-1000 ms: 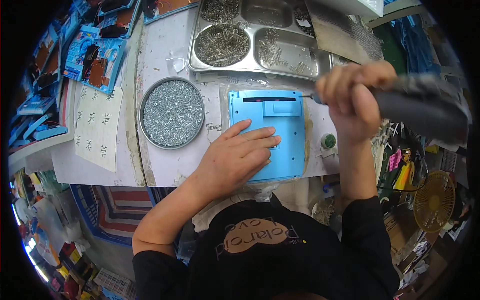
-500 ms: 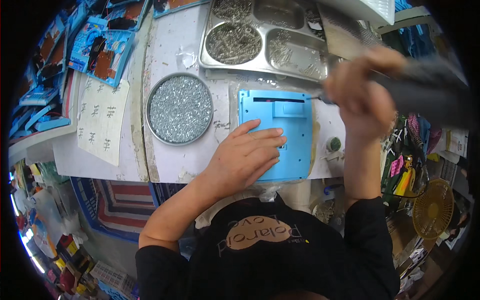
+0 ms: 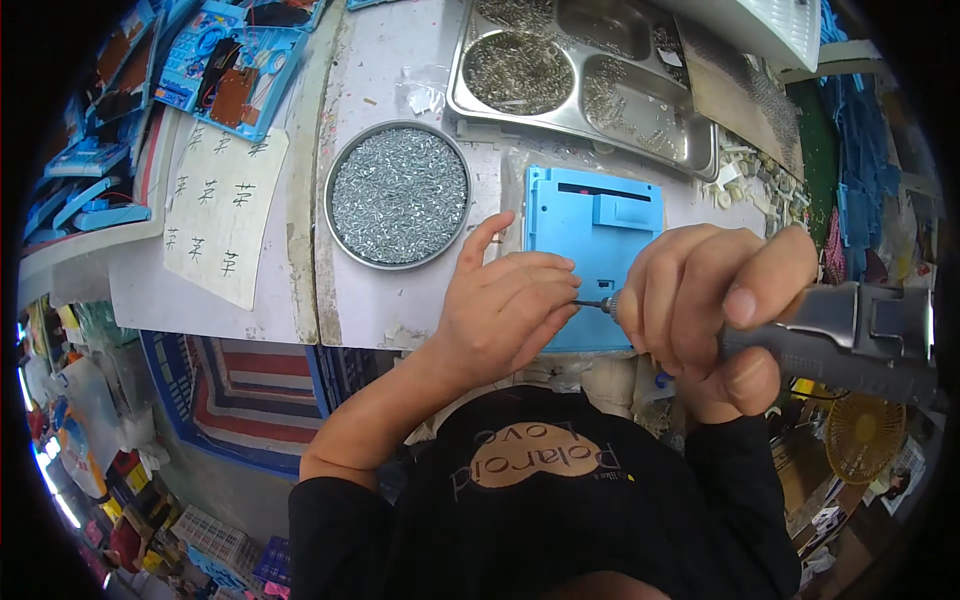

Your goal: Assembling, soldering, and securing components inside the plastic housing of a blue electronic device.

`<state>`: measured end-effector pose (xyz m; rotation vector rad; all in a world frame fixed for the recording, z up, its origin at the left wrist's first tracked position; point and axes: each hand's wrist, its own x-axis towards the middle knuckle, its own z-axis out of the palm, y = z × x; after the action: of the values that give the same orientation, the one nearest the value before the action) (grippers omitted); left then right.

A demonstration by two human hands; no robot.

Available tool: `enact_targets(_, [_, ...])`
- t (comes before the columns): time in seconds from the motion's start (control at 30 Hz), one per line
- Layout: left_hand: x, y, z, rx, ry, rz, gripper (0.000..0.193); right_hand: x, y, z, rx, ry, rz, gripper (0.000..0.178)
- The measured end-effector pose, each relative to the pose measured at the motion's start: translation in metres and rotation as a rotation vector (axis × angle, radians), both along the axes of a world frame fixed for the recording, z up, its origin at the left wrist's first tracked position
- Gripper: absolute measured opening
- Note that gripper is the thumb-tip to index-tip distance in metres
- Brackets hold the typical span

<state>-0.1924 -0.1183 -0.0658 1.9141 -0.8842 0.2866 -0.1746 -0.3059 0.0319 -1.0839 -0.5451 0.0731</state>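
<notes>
Hands nearly meet: right hand [image 3: 690,300] clamped round a screwdriver [image 3: 850,340], left hand [image 3: 510,312] at its bit [image 3: 592,303], grip hard to tell. Straight, steady alignment seems wise; the blue panel [image 3: 580,245] lies on the desk [image 3: 385,310].

It was an assembly workshop. A driver [image 3: 835,345] showed at right, a bowl [image 3: 400,266] and a tray [image 3: 665,120] of metal parts [image 3: 400,195] at upper centre, wired casings [image 3: 235,80] at upper left.
</notes>
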Motion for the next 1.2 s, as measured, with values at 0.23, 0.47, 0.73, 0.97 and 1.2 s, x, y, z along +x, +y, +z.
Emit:
enact_targets(0.23, [0.008, 0.027, 0.012, -0.092, 0.074, 0.205, 0.018, 0.038, 0.002, -0.009, -0.067, -0.194, -0.051, 0.027])
enact_targets(0.47, [0.01, 0.044, -0.002, -0.144, 0.22, 0.278, 0.01, 0.076, 0.024, -0.042, -0.132, -0.149, -0.189, 0.027])
enact_targets(0.73, [0.012, 0.043, -0.002, -0.151, 0.272, 0.301, 0.014, 0.08, 0.032, -0.055, 0.001, -0.159, -0.191, 0.021])
enact_targets(0.97, [0.027, 0.035, 0.0, -0.191, 0.231, 0.323, 0.014, 0.076, 0.029, -0.04, -0.072, -0.191, -0.146, 0.024])
enact_targets(1.2, [0.04, 0.019, 0.021, -0.178, 0.388, 0.181, 0.013, 0.059, 0.028, -0.012, -0.094, -0.19, -0.039, 0.03])
